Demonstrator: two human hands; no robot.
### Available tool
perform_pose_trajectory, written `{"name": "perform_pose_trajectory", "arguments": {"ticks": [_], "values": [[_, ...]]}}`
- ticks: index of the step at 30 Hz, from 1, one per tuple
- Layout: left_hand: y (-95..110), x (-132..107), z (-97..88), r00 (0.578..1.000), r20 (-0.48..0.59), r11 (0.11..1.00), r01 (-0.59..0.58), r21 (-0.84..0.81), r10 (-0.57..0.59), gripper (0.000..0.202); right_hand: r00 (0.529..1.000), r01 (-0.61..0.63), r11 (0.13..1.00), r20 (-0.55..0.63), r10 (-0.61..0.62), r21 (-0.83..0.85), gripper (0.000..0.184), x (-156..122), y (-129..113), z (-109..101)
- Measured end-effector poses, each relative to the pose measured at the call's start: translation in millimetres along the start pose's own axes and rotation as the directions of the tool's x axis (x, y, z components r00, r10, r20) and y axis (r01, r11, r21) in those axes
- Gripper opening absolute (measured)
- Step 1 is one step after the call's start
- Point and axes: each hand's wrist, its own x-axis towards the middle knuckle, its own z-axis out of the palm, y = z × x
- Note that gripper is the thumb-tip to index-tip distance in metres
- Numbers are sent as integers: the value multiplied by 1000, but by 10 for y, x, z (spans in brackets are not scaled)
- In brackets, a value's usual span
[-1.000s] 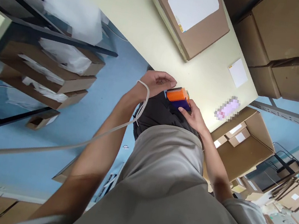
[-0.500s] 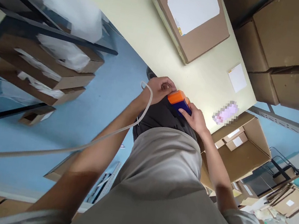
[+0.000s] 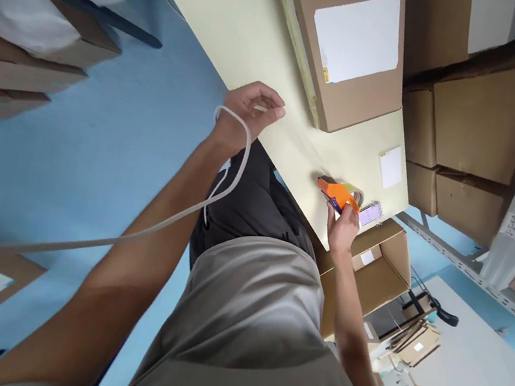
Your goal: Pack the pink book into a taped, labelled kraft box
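Tape dispenser (image 3: 337, 190) jutting ahead of the right hand (image 3: 344, 231) gripping it; left hand (image 3: 250, 110) well apart, its pinch unclear.

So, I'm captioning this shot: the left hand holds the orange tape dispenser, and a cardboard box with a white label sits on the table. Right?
Wrong hand: the head view shows the right hand holding the orange tape dispenser, not the left hand. The cardboard box with a white label does sit on the table.
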Motion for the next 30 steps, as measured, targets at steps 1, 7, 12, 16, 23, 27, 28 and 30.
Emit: {"name": "perform_pose_trajectory", "arguments": {"ticks": [1, 7, 12, 16, 23, 27, 28, 30], "values": [[-27, 42, 27, 1000, 5, 1000, 1, -10, -1, 43, 999, -14, 1000, -42, 14, 0, 44, 53, -16, 94], [-166, 274, 174, 998, -59, 997, -33, -77, 28, 40, 971, -20, 1000, -238, 19, 0, 52, 218, -86, 517], [-192, 440, 255, 991, -124, 992, -65, -111, 51, 48, 938, 5, 999, -347, 11, 46, 59, 307, -178, 651], [-224, 533, 301, 985, -143, 989, -108, -105, 93, 49, 950, -39, 993, -304, 70, 109, 55, 377, -233, 680], [-424, 564, 562, 955, -294, 985, -81, -155, 32, 29, 948, -52, 992, -306, 85, 115, 47, 386, -274, 665], [-473, 467, 747, 892, -430, 949, -2, -314, -140, 60, 974, -77, 991, -206, 98, 108, 42, 355, -369, 563], [-445, 428, 803, 887, -431, 936, 3, -352, -165, 73, 979, -89, 990, -174, 107, 107, 42, 347, -395, 531], [-337, 344, 948, 911, -380, 934, 14, -358, -159, 82, 984, -113, 987, -123, 127, 113, 41, 326, -437, 468]]}}
